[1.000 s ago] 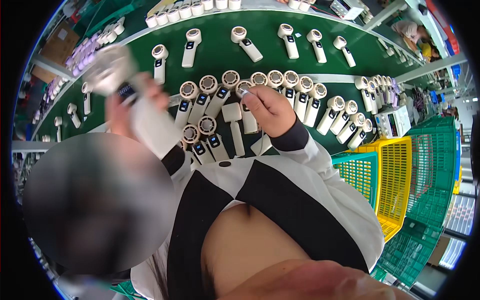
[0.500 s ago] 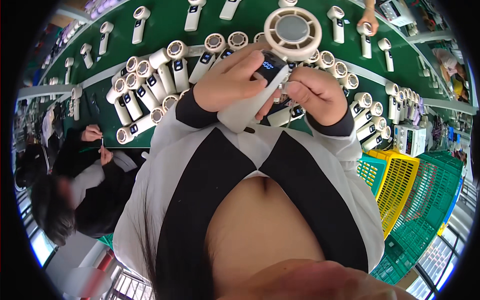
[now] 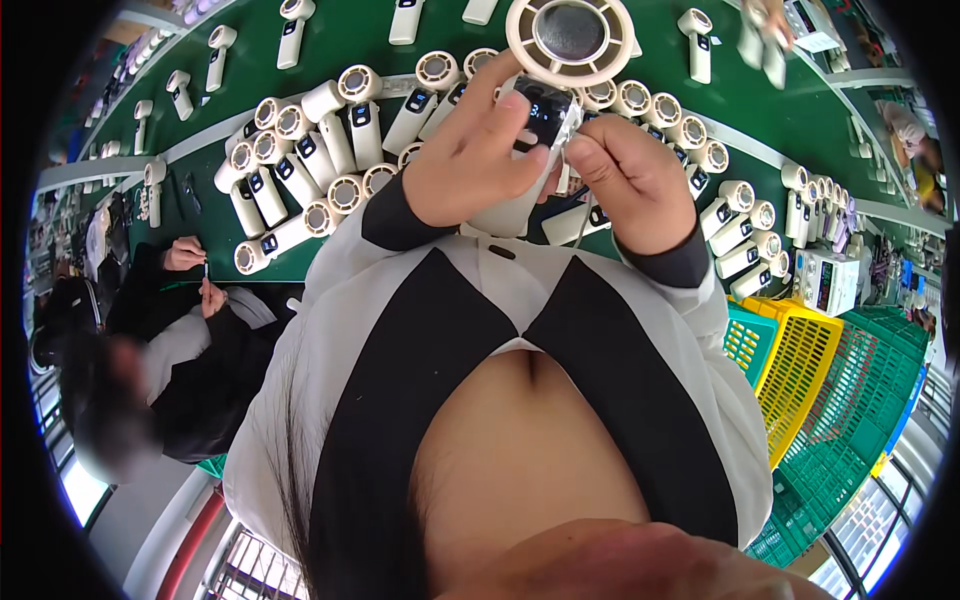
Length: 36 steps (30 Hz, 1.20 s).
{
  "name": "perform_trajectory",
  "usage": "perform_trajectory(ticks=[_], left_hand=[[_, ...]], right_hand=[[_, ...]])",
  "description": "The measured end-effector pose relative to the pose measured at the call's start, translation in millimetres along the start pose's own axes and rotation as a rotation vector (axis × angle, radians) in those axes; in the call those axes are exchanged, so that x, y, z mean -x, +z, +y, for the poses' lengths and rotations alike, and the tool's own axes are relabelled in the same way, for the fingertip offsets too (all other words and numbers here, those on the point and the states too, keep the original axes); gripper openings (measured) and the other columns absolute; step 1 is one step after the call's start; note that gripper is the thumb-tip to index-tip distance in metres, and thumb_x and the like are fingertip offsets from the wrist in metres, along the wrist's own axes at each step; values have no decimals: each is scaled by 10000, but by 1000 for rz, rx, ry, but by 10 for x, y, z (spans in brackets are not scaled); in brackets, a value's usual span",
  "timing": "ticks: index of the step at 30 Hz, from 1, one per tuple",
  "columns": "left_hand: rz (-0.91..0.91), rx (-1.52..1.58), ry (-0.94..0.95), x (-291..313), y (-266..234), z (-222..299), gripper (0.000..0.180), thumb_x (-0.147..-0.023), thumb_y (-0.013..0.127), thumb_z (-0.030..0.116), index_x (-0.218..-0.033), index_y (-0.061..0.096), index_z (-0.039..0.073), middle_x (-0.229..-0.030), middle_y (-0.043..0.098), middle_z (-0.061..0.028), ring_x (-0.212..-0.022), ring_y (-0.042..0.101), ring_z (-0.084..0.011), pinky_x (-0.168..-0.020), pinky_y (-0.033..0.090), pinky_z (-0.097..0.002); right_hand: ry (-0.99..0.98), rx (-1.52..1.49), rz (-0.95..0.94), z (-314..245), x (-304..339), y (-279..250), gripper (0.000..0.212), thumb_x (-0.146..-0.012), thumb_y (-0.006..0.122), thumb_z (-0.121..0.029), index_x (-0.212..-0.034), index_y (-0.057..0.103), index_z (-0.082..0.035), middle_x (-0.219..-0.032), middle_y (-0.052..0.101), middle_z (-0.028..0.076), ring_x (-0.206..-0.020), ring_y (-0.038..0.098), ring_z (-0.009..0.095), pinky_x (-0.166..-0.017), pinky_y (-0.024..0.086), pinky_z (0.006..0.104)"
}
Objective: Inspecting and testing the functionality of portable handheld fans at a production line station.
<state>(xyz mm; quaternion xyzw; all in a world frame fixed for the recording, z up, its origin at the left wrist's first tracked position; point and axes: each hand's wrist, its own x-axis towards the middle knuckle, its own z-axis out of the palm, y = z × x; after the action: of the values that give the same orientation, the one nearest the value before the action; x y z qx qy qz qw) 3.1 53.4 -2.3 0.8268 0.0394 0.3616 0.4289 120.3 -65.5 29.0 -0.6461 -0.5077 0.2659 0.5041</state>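
Note:
A white handheld fan (image 3: 572, 40) with a round grille and a lit dark display is held up in front of my chest. My left hand (image 3: 462, 160) is closed around its handle, thumb beside the display. At the handle's right side my right hand (image 3: 640, 180) pinches a cable plug, mostly hidden by the fingers. A thin grey cable (image 3: 584, 228) hangs below it. Whether the plug sits in the handle I cannot tell. Behind my hands, many similar fans (image 3: 364, 130) lie in rows on the green table (image 3: 240, 110).
To the right stand a white box-shaped power supply (image 3: 826, 280), a yellow basket (image 3: 800, 350) and green crates (image 3: 865, 390). Left of me a person (image 3: 190, 350) holds a small thin item. At the upper right another person's hand (image 3: 768, 20) is blurred over fans.
The held fan has moved slightly up and left, and its handle has turned more upright. Its display reading has changed. The far right hand has lifted a fan, blurred by motion.

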Motion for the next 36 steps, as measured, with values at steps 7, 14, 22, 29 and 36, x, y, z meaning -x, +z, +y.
perform_trajectory(ticks=[7,14,22,29,36], left_hand=[[-40,824,-316,125,80,64,536,-732,445,36,-1231,253,11,-1031,473,-149,-626,503,-174,-553,413,-207],[526,778,-249,-245,-772,307,372,-810,398,203,-1077,362,-53,-854,496,-166,-636,511,-220,-525,441,-282],[453,449,539,-97,-1197,831,416,-776,441,367,-984,465,7,-1003,467,-134,-738,453,-199,-597,383,-311],[338,742,15,-229,-617,143,365,-780,478,185,-1092,409,8,-1036,493,-159,-810,503,-212,-651,419,-309],[-158,1241,-1072,-1189,570,-1618,347,-740,480,11,-1060,391,-91,-961,521,-205,-801,549,-277,-666,478,-317]], right_hand=[[61,-78,-88,-9,45,-196,99,-788,521,-60,-739,591,-10,-649,550,1,-544,421,88,-514,353,194],[76,-199,276,116,111,-321,104,-789,509,-45,-782,596,11,-687,559,22,-589,441,85,-567,365,195],[297,-154,274,229,-51,-220,110,-798,515,-60,-812,601,7,-737,574,31,-637,464,91,-622,373,194],[152,-134,99,288,-104,-237,128,-808,500,-69,-851,597,4,-722,557,14,-617,461,80,-593,368,164],[433,-386,394,468,156,-555,146,-828,497,-114,-868,585,-5,-713,538,8,-629,447,78,-583,360,171]])
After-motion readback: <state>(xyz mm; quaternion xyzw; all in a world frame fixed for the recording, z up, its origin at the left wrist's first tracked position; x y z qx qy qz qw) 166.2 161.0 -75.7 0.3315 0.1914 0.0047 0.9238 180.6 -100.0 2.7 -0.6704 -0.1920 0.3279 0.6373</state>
